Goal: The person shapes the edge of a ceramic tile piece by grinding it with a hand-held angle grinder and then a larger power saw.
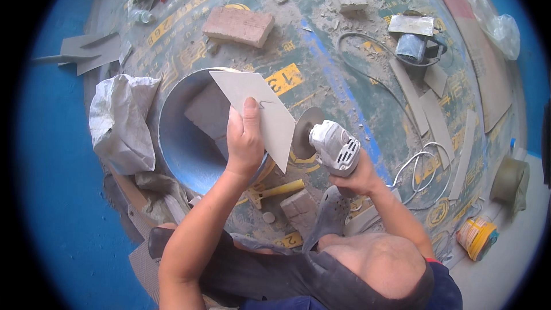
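Note:
My left hand (pixel 244 146) grips a pale, flat tile piece (pixel 272 116) with slanted edges, thumb on its face beside a small dark pen mark. In my right hand (pixel 361 177) is a white angle grinder (pixel 337 148), held by its rear end. Its round disc (pixel 307 131) meets the tile's right edge in the picture; whether they touch I cannot tell. Below the tile stands a round blue tub (pixel 189 167), with a greyish slab (pixel 206 106) inside. A yellow-handled hammer (pixel 280 190) lies between my arms.
Beyond the tub lies a reddish brick (pixel 239 25). A white sack (pixel 121 123) sits left of it, near a trowel-like flat tool (pixel 92 50). Tile strips (pixel 411 95), a looped white cable (pixel 417 175) and another power tool (pixel 411 46) lie right. A yellow bucket (pixel 477 237) stands lower right.

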Motion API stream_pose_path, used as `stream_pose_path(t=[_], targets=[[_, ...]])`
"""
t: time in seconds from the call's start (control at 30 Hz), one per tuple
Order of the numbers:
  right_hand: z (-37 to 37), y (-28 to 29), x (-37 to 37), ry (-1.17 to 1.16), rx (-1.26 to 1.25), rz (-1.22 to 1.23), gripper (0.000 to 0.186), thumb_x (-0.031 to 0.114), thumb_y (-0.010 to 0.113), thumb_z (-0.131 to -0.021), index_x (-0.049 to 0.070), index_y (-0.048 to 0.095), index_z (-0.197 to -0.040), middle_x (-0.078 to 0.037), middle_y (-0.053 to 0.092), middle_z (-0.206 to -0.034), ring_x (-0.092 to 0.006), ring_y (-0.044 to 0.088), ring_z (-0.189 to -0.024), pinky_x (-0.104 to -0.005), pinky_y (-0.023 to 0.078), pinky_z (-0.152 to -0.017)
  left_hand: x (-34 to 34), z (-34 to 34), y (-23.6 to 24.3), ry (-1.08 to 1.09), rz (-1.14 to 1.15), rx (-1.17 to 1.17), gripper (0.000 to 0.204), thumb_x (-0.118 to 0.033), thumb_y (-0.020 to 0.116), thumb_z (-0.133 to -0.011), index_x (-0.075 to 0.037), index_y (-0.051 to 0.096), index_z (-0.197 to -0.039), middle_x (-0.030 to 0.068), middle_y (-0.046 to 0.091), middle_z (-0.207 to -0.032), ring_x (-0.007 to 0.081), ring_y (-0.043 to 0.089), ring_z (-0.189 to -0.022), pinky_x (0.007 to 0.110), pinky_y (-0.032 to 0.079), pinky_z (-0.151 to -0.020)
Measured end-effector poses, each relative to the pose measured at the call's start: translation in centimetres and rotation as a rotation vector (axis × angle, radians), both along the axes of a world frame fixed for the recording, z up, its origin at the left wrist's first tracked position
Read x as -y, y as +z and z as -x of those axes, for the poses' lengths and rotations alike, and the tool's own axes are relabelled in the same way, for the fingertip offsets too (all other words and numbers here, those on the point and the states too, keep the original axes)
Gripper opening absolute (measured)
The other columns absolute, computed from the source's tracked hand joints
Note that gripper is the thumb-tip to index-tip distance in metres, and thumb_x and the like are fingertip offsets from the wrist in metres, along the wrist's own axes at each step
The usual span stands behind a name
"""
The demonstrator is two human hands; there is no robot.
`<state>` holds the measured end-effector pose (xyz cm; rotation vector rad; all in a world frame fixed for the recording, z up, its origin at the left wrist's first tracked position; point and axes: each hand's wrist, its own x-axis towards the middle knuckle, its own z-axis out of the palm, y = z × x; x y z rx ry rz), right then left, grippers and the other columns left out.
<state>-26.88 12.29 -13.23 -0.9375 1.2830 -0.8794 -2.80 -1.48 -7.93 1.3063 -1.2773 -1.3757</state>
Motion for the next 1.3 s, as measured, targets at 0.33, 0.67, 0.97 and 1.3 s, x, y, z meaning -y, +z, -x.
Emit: stream_pose_path(t=[0.33,0.67,0.97,1.3], targets=[[0.0,4.1,-3.0,0.049,-0.164,0.038,0.07,0.019,0.089,-0.063,0.001,0.062,-0.125,-0.011,0.074,-0.108,-0.0231,0.072,-0.1,-0.0363,0.056,-0.09,-0.3,0.3,0.7,0.164,-0.372,-0.341,0.064,-0.051,0.034,-0.113,0.004,0.049,-0.14,0.014,0.065,-0.121,0.0207,0.065,-0.105,0.034,0.054,-0.094],[-0.8,5.5,-0.1,0.195,-0.463,0.309,0.069,0.017,0.089,-0.063,0.005,0.062,-0.125,-0.017,0.071,-0.112,-0.0398,0.071,-0.101,-0.0429,0.057,-0.085,-0.1,0.3,0.0,0.101,-0.274,-0.224,0.064,-0.05,0.025,-0.114,0.004,0.058,-0.127,0.01,0.067,-0.111,0.0172,0.064,-0.098,0.032,0.052,-0.089],[-0.2,4.5,2.7,0.137,-0.352,0.249,0.073,0.011,0.089,-0.061,0.003,0.06,-0.127,-0.015,0.073,-0.105,-0.0339,0.073,-0.097,-0.0377,0.056,-0.088,0.0,0.2,-0.5,0.079,-0.219,-0.223,0.063,-0.048,0.025,-0.115,0.004,0.059,-0.123,0.0094,0.068,-0.108,0.0165,0.064,-0.098,0.031,0.052,-0.088],[0.2,4.6,1.4,0.041,-0.029,-0.037,0.076,0.012,0.089,-0.064,0.001,0.059,-0.133,-0.004,0.069,-0.12,-0.0154,0.064,-0.107,-0.0325,0.051,-0.096,0.1,0.1,-0.5,0.091,-0.21,-0.167,0.063,-0.047,0.025,-0.115,0.004,0.061,-0.122,0.0094,0.068,-0.107,0.0163,0.063,-0.097,0.031,0.051,-0.088]])
